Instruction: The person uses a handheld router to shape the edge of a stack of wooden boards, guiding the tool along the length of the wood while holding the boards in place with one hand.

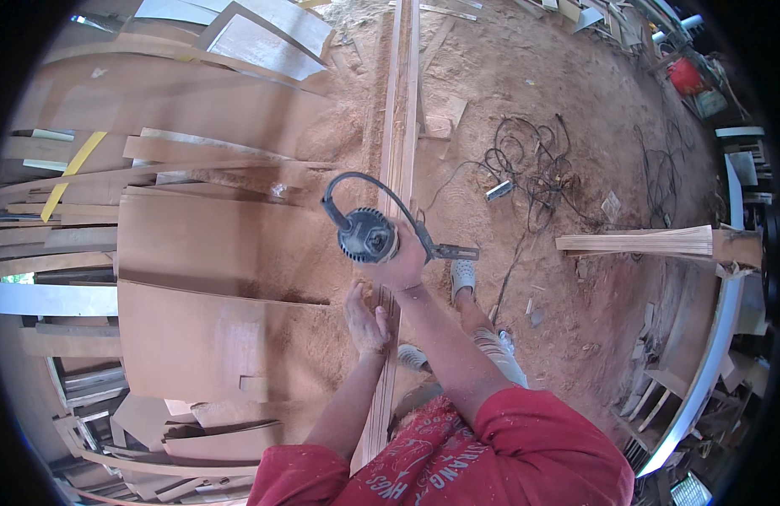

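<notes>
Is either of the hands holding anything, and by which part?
The right hand grips the black power tool by its body, just below the vented top; the left hand appears to hold nothing.

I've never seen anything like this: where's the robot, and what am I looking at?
There's no robot here, just a person working bare-handed. The camera sits on their head, looking down; its fisheye lens bends straight edges. The right hand grips a dark power tool over long wooden strips. The left hand, fingers open, is by the strips' left edge; I can't tell whether it touches them. Flat brown boards lie to the left, and tangled dark cables lie on the dusty ground to the right.
</notes>
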